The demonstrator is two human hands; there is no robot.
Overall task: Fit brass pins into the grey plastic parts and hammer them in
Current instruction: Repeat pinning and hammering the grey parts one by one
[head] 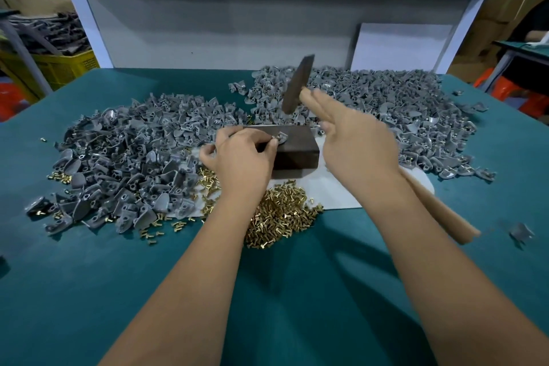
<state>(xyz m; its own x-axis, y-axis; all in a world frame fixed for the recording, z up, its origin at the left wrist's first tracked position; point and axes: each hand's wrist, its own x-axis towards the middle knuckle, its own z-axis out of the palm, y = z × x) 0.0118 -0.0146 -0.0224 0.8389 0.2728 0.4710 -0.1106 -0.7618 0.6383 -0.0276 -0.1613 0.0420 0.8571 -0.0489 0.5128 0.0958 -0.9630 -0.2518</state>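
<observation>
Teal matting covers the worktop (89, 276), and on it sits a dark metal block (294, 147) with one grey plastic part (280, 137) resting on its top near the left edge. The left hand (240, 154) pinches that part between curled fingertips, steadying it on the block. The right hand (356, 140) is wrapped around the wooden handle of a hammer (297, 83), whose dark head is raised and tilted above and just behind the block; the handle's end sticks out below the right forearm, and the whole tool is blurred. A pile of brass pins (279, 214) lies just in front of the block, partly on a pale sheet (335, 187) under it, beneath the left wrist. Heaps of grey plastic parts spread on both sides: one heap (124, 163) to the left with stray pins mixed along its near edge, a larger heap (386, 104) behind and to the right. A yellow crate (59, 67) stands beyond the worktop's left corner.
</observation>
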